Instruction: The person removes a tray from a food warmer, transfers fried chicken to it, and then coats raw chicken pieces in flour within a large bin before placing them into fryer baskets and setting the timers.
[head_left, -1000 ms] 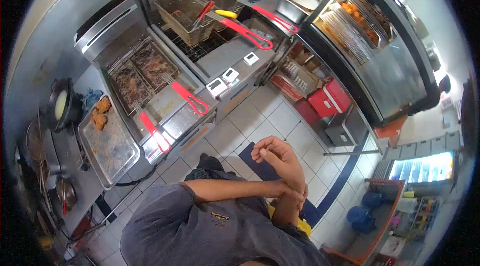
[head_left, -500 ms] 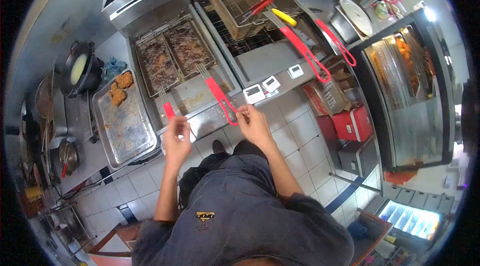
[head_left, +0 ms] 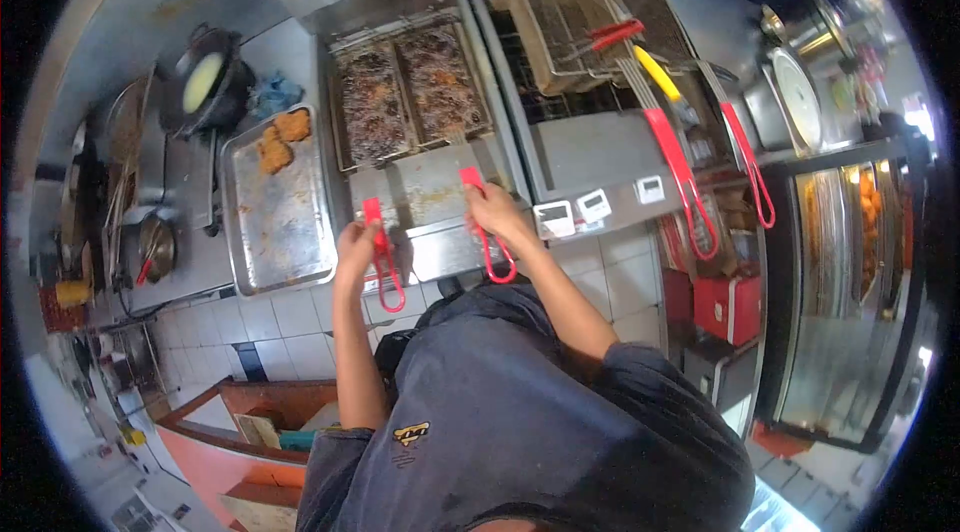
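Note:
Two wire fryer baskets sit side by side in bubbling dark oil, the left basket [head_left: 372, 102] and the right basket [head_left: 440, 82], with browned food among the foam. Each has a red handle pointing toward me. My left hand [head_left: 356, 250] is closed on the left red handle [head_left: 386, 277], near its upper part. Fingers of my right hand [head_left: 497, 214] pinch the right red handle [head_left: 492, 250] close to its top. The palms hide parts of both grips.
Left of the fryer lies a metal tray [head_left: 280, 232] with fried pieces [head_left: 275, 152]; behind it stands a black pot [head_left: 215, 92]. More baskets [head_left: 590, 12], tongs [head_left: 615, 34] and red handles [head_left: 684, 177] are on the right. White timers [head_left: 555, 219] line the front edge. A glass warmer [head_left: 835, 302] stands further right.
My left hand has reached the left handle and closed on it. My right hand has shifted up its handle from the looped end. The view has swung, so the fryer sits further right.

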The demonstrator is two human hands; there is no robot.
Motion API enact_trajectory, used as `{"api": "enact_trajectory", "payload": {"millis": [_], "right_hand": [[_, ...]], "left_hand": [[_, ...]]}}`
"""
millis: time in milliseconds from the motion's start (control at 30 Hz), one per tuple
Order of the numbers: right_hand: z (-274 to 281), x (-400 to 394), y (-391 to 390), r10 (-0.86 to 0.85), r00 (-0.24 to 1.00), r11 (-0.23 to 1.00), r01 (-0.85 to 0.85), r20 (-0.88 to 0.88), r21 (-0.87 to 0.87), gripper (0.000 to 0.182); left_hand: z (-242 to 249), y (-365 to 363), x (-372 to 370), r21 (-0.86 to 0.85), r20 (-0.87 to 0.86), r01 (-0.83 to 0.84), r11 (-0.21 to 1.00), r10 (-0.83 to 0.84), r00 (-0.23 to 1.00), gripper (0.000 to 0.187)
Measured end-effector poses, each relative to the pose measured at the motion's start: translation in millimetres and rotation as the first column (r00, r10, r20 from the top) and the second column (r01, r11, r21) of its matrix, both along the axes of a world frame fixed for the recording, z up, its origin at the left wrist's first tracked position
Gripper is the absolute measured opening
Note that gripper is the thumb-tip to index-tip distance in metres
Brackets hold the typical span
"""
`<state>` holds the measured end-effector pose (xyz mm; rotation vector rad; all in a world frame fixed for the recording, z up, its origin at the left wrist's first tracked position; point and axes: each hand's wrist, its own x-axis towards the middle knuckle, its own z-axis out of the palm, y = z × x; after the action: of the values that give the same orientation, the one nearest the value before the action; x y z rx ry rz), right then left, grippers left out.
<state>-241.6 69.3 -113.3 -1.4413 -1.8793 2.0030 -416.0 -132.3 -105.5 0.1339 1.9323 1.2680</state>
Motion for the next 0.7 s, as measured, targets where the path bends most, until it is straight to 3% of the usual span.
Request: {"api": "enact_trajectory", "payload": {"millis": [133, 233, 433, 533, 633, 700], "right_hand": [[-1.7, -11.8, 1.4, -0.12, 0.993, 0.989, 0.121, 0.017, -0.09, 0.05], [-1.0, -13.6, -0.9, -0.169, 0.985, 0.978, 0.173, 0.038, -0.118, 0.052], [9.1, -23.0, -2.6, -0.208, 0.974, 0.959, 0.221, 0.089, -0.178, 0.056], [-7.0, -27.6, -9.9, -0.187, 0.977, 0.965, 0.164, 0.099, 0.205, 0.057], [6.0, -24.9, -12.2, -0.206, 0.97, 0.898, 0.135, 0.131, 0.419, 0.057], [7.5, -19.2, -13.2, -0.206, 0.968, 0.883, 0.122, 0.141, 0.453, 0.057]], "left_hand": [[-0.2, 14.2, -10.1, 0.152, 0.281, -0.086, 0.985, 0.041, 0.959, 0.023], [-5.7, 19.0, -13.7, 0.152, 0.382, -0.154, 0.976, 0.086, 0.92, 0.02], [-10.8, 21.1, -3.6, 0.416, 0.492, -0.215, 0.884, -0.02, 0.87, 0.015], [0.8, 26.3, 0.1, 0.39, 0.442, -0.22, 0.894, 0.028, 0.897, 0.013], [11.3, 23.6, -6.8, 0.403, 0.378, -0.163, 0.9, -0.002, 0.926, 0.014], [17.7, 19.2, -14.8, 0.425, 0.295, -0.085, 0.901, -0.049, 0.954, 0.016]]}}
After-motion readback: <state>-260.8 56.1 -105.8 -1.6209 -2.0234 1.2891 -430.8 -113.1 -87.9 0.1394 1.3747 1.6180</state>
